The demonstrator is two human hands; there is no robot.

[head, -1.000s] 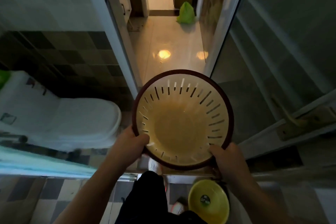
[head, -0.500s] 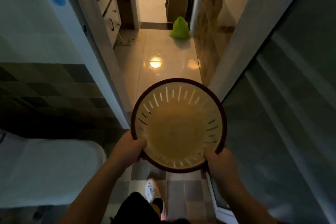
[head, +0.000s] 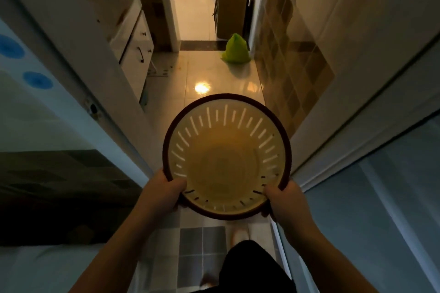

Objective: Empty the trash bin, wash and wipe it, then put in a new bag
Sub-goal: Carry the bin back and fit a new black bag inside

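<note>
I look straight down into a round cream trash bin (head: 226,162) with slotted walls and a dark brown rim, held upright in front of me. No bag or rubbish shows inside it. My left hand (head: 162,191) grips the near left of the rim with the thumb inside. At the near right of the rim, my right hand (head: 284,202) holds on in the same way. A tied green trash bag (head: 235,49) sits on the glossy hallway floor ahead, against the right wall.
A doorway frame (head: 114,107) on the left and a glass door frame (head: 316,150) on the right flank the bin. Beyond stand a white cabinet (head: 135,47) at left and an open cardboard box (head: 232,7) behind the bag. A white toilet (head: 35,269) lies lower left.
I have walked forward from the bathroom toward the hallway with the bin in both hands. The toilet and yellow basin dropped out of view; the green bag and box look closer.
</note>
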